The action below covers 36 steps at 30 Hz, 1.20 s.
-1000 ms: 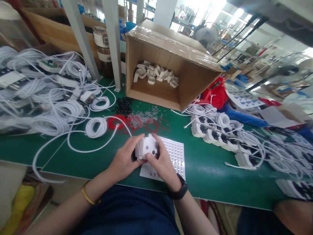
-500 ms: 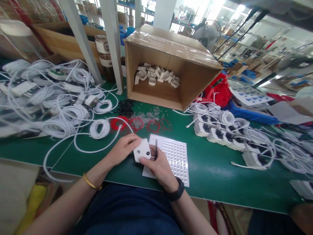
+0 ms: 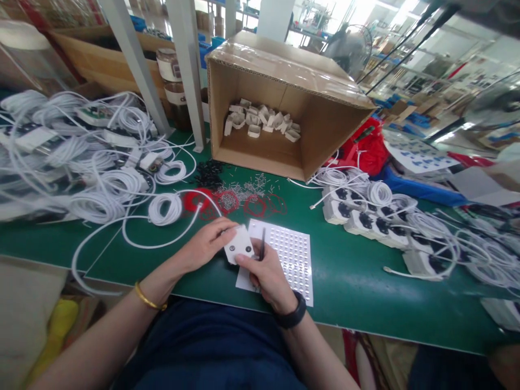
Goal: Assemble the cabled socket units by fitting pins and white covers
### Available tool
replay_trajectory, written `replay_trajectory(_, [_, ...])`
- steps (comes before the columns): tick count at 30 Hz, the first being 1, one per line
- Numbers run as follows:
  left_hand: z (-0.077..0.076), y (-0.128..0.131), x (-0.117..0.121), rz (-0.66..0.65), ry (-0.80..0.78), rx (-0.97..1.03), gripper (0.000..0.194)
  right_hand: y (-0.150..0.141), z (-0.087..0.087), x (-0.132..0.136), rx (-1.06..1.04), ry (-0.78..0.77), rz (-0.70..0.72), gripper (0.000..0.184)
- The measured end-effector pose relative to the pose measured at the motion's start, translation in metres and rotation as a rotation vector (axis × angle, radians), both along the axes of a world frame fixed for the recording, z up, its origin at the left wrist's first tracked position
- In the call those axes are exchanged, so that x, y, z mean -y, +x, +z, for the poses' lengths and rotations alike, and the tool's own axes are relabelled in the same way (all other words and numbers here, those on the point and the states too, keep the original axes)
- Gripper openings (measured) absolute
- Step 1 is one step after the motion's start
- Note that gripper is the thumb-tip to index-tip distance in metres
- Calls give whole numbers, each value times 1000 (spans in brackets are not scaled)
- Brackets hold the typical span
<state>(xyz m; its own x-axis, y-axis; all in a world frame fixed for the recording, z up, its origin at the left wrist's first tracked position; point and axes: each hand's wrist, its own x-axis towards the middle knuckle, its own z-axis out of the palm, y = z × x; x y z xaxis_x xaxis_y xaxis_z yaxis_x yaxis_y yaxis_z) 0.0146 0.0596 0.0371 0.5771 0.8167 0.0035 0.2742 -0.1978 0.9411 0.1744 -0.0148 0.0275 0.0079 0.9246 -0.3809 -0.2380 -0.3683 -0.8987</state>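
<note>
A small white plastic housing (image 3: pixel 242 238) with two dark round spots on its face is held between both hands above the bench. My left hand (image 3: pixel 208 244) grips its left edge, fingers closed over the top. My right hand (image 3: pixel 273 277) pinches the lower right side, thumb on the face. A thin dark stick-like tool (image 3: pixel 262 241) is tucked in the right fingers; its kind is unclear. Under the right hand lies a white sheet (image 3: pixel 298 265) with rows of small shiny domes. A white cable (image 3: pixel 162 247) loops behind the left hand; whether it joins the housing is hidden.
A cardboard box (image 3: pixel 260 154) on its side holds several white shells (image 3: pixel 254 131). Small metal screws (image 3: pixel 244 194), red rings (image 3: pixel 278 204) and black parts (image 3: pixel 207 174) lie before it. Coiled white cables (image 3: pixel 101 192) crowd the left; white units with black parts (image 3: pixel 359 222) line the right.
The housing and both hands have shifted slightly right and up. The dark tool leans a little more to the right. Both hands keep their hold.
</note>
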Motion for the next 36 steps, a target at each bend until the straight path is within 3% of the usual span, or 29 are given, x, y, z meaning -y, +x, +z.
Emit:
replay_trajectory(6, [-5,0,-6,35,-94,-1,35,-3,-4,0,-2,-21,-15,41])
replay_trajectory(11, [-11,7,-10,69,-88,16,36,-6,-9,1,-13,-30,-39,42])
replay_trajectory(15, [-6,7,-7,62,-66,25,35,-1,-6,1,42,20,21,45])
replay_trajectory(17, [3,0,-5,25,-15,54,33,6,-1,-3,230,145,49,43])
replay_trajectory(20, [22,-16,-7,17,88,127,46,19,2,-12,788,478,100,37])
replay_trajectory(23, [40,-29,-24,252,132,80,45,29,-4,-13,1335,764,325,42])
replay_trajectory(25, [47,-31,-44,377,177,-75,39,33,-9,-6,1523,875,462,45])
replay_trajectory(28, [52,-21,-81,321,354,-403,32,38,-10,6,1543,952,561,41])
replay_trajectory(30, [51,-9,-109,249,452,-565,28,49,-4,1,1448,910,504,36])
replay_trajectory(32, [47,5,-136,199,476,-663,22,67,5,-23,1352,716,315,27])
replay_trajectory(34, [39,20,-161,164,458,-746,17,90,14,-64,1307,375,112,23])
replay_trajectory(36, [29,34,-180,138,432,-835,20,110,19,-112,1330,253,74,19])
